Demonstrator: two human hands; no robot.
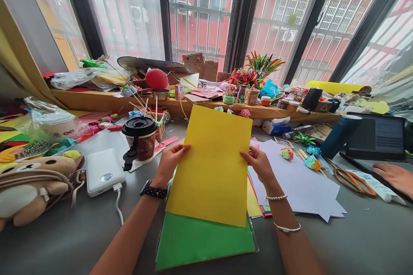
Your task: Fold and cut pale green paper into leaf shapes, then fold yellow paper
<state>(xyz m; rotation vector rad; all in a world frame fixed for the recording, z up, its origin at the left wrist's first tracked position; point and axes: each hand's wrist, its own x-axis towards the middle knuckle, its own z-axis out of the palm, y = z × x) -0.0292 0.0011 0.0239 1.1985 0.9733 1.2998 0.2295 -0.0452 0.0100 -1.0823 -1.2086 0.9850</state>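
A sheet of yellow paper [214, 165] is held up in front of me by its two side edges. My left hand [171, 161] pinches the left edge between thumb and fingers; a dark watch is on that wrist. On the opposite edge, my right hand [258, 161] is closed on the sheet in the same way, with bracelets on the arm. Beneath the yellow sheet lies green paper [206, 242] in a clear plastic sleeve on the grey table. The yellow sheet hides the upper part of the green paper.
White paper sheets [297, 184] lie to the right, with crumpled colourful paper balls and orange-handled scissors [355, 181] nearby. A lidded coffee cup [143, 137] and a white power bank [105, 172] stand left. Another person's hand [395, 176] rests by a laptop [376, 137].
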